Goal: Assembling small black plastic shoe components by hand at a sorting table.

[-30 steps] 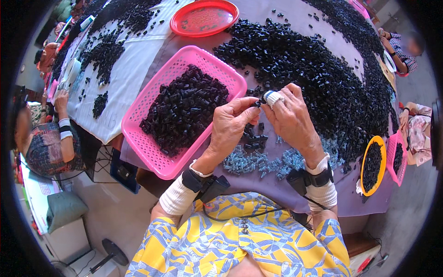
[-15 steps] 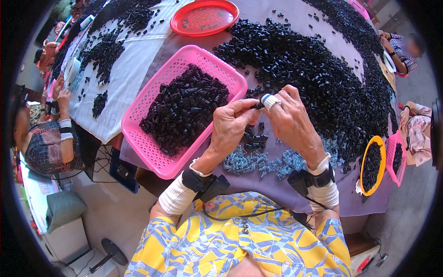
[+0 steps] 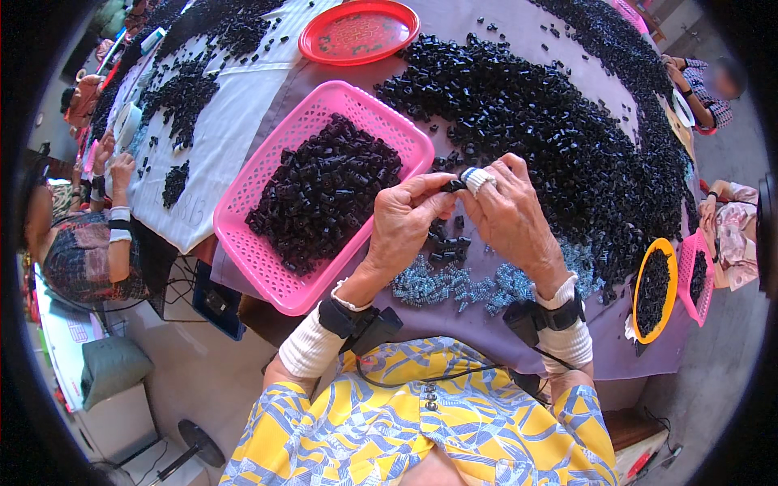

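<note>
Dozens of black pieces fill a pink basket beside the left hand, which pinches a small part between thumb and forefinger. Springs lie below it. From my spot, the right hand meets the part's other side, its hold unclear; a black heap spreads beyond, then a yellow tray.

Small-parts workshop, by the look. Pink basket piled with black pieces; right of it, a bulk heap of the same on a purple-clothed table, pale-blue coils off the basket's lower right. Left of the basket, a white-clothed table with more piles and a co-worker. Far right of the basket, a checked-shirt person and a pink-clad person beside the table.
</note>
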Tool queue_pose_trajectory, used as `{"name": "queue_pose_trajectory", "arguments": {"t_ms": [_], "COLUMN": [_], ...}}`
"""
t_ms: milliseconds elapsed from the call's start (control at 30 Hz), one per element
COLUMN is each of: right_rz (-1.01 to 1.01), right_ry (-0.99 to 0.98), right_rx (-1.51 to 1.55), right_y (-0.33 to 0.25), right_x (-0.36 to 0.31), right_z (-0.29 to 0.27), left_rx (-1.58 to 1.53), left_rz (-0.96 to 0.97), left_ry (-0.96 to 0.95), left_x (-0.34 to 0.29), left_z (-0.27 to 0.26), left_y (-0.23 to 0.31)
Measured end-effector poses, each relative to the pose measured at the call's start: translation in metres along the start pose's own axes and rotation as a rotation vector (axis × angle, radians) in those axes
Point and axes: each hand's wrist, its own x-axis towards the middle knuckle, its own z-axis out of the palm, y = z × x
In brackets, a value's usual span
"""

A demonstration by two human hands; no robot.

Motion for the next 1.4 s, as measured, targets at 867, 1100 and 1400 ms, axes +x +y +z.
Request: {"name": "queue_pose_trajectory", "arguments": {"t_ms": [867,1100,1400], "right_rz": [-0.046,-0.073,-0.026], "right_ry": [-0.157,-0.134,0.019], "right_rx": [-0.037,0.002,0.068], "right_y": [0.000,0.003,0.001], "right_x": [0.001,0.002,-0.001], "right_z": [-0.009,-0.005,0.007], "left_rx": [0.186,0.241,0.104], "left_rz": [0.093,0.122,0.047], "left_ry": [0.035,0.058,0.063], "left_x": [-0.001,-0.002,-0.001], "left_z": [-0.001,0.000,0.000], "left_y": [-0.002,0.001,0.000]}}
